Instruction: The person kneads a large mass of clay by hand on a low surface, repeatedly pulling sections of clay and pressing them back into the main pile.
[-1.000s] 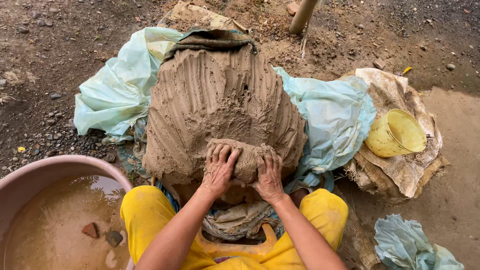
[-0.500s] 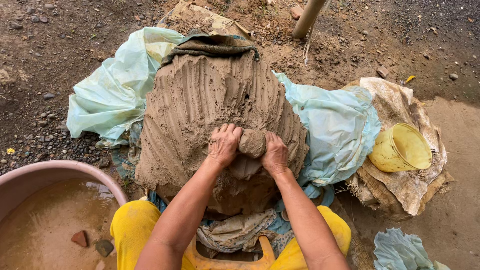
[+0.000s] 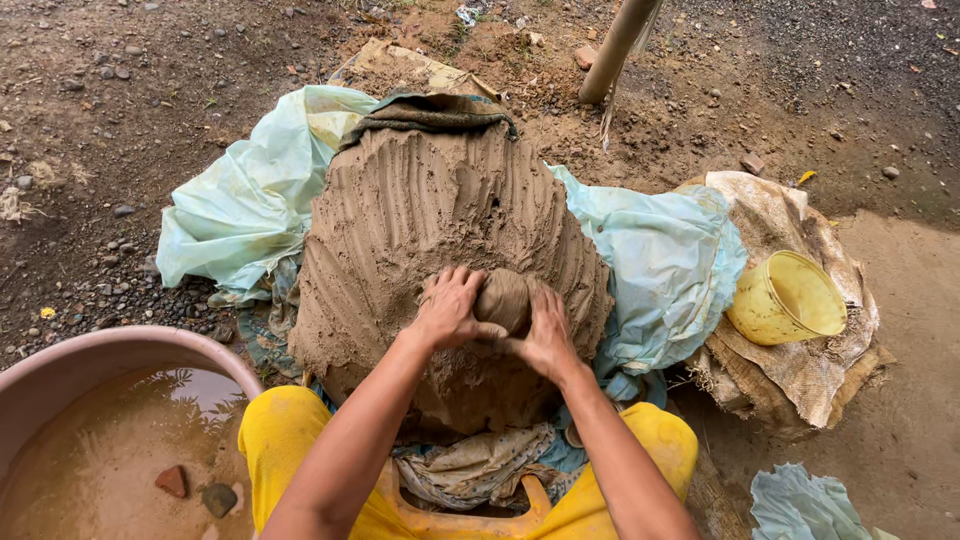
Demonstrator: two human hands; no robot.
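A big mound of wet brown clay [image 3: 420,215], scored with finger grooves, rises in front of me on pale green plastic sheeting [image 3: 245,200]. On its near slope sits a rounded lump of clay [image 3: 503,298]. My left hand [image 3: 447,307] grips the lump's left side with fingers curled over it. My right hand [image 3: 543,335] presses against its right and lower side. Both hands are smeared with clay. My knees in yellow trousers [image 3: 290,430] frame the mound's base.
A pink basin [image 3: 100,350] of muddy water with stones in it stands at lower left. A yellow plastic bucket [image 3: 785,298] lies tipped on burlap sacking [image 3: 800,370] at right. A wooden pole [image 3: 617,45] rises behind the mound. More crumpled plastic [image 3: 810,505] lies at lower right.
A wide slab of clay pulled from the mound's near face has been rolled upward into a compact rounded lump. Both hands have closed in around it.
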